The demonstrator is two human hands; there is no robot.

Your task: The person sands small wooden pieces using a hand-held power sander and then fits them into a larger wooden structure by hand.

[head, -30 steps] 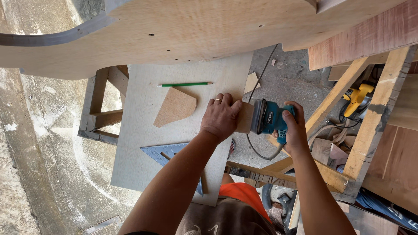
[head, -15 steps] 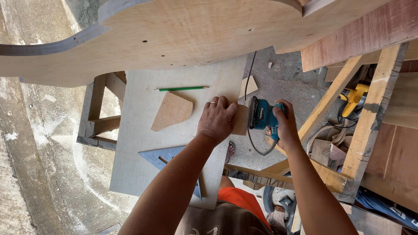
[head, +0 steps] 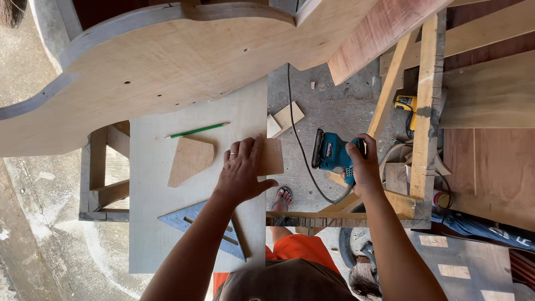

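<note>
My left hand [head: 242, 170] lies flat on a small brown plywood piece [head: 272, 157] that juts over the right edge of a pale plywood sheet [head: 150, 223]. A ring sits on one finger. My right hand [head: 363, 166] grips a teal palm sander [head: 330, 150], held in the air a little to the right of the piece, its pad facing the piece without touching it. The sander's black cord [head: 295, 122] runs up across the concrete floor.
On the sheet lie a second brown cut piece [head: 190, 160], a green pencil [head: 196, 130] and a grey triangular square [head: 203, 220]. A large curved plywood panel [head: 167, 61] hangs over the top. Wooden frames [head: 426, 111], offcuts [head: 285, 118] and a yellow power tool [head: 405, 104] stand right.
The sander has drawn back to the right, off the small piece's edge. My left hand has spread flatter over the piece. The head view has shifted, so everything sits further left.
</note>
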